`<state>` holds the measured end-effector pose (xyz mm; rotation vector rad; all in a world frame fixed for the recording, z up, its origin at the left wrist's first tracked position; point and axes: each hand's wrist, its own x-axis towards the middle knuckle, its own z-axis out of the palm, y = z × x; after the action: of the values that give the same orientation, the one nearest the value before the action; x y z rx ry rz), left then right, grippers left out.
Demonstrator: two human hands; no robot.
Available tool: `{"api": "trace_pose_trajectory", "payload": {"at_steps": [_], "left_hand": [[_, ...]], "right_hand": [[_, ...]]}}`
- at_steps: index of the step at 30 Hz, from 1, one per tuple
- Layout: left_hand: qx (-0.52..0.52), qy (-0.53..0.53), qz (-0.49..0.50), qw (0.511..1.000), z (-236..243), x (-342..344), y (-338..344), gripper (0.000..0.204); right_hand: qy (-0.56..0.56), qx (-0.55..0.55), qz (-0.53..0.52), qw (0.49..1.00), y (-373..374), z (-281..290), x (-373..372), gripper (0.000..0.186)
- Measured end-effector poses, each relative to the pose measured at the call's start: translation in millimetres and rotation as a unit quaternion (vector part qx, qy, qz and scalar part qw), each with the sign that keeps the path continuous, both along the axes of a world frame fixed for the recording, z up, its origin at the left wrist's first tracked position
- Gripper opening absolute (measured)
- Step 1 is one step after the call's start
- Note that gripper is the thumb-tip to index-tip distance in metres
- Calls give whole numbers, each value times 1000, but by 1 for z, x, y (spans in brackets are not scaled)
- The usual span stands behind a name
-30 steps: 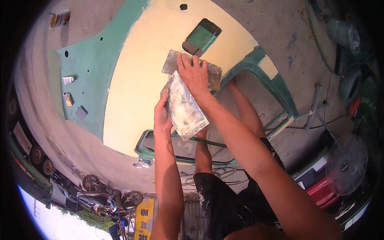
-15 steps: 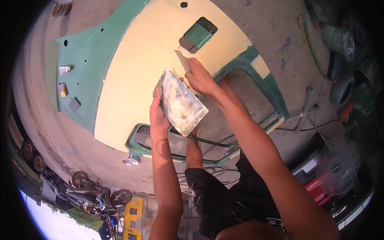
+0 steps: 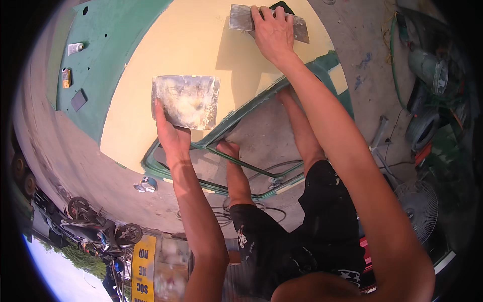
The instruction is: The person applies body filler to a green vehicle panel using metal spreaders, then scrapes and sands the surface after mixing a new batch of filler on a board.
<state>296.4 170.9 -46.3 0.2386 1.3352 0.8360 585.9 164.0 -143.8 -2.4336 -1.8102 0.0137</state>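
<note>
My left hand [image 3: 173,136] holds a square metal plate [image 3: 187,100] smeared with pale paste, over a cream-and-green vehicle body panel [image 3: 131,116]. My right hand [image 3: 274,38] grips a wide metal scraper [image 3: 240,17] at the far top of the panel, fingers across the blade, which partly covers a dark cutout [image 3: 282,7]. Below my right hand runs a green-edged window opening [image 3: 324,70], with my bare legs beneath my arms. On the green left section lie a white tube [image 3: 75,48], a small yellow box [image 3: 66,78] and a dark flat rectangle [image 3: 78,99].
An open tin [image 3: 146,184] and coiled hose [image 3: 271,211] lie on the concrete floor. Tires [image 3: 422,131], a metal stand [image 3: 382,126] and a fan [image 3: 417,211] stand at the right. A motorbike [image 3: 95,226] and a yellow sign [image 3: 142,267] are at the lower left.
My right hand and scraper have moved up and right, away from the plate. My left hand has moved the plate left and turned it level. The view has shifted over the panel.
</note>
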Motion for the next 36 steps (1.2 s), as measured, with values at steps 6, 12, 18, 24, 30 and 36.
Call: {"api": "trace_pose_trajectory", "payload": {"at_steps": [6, 12, 18, 24, 30, 36], "left_hand": [[-31, -37, 2, 999, 7, -24, -31, 52], [-56, -94, -2, 994, 11, -5, -41, 56], [-13, 18, -47, 999, 7, 15, -42, 51], [9, 32, 70, 997, 23, -29, -25, 56], [-31, 85, 46, 995, 21, -46, -71, 58], [-67, 71, 78, 992, 15, -44, -106, 57]], "right_hand": [[21, -88, 101, 991, -33, -4, -44, 31], [261, -237, 106, 930, -37, 70, -25, 31], [708, -207, -119, 665, -69, 163, -33, 41], [347, -313, 24, 884, -76, 118, 6, 39], [192, -349, 14, 917, -14, 78, 18, 39], [177, -393, 28, 902, 25, 52, 2, 34]]}}
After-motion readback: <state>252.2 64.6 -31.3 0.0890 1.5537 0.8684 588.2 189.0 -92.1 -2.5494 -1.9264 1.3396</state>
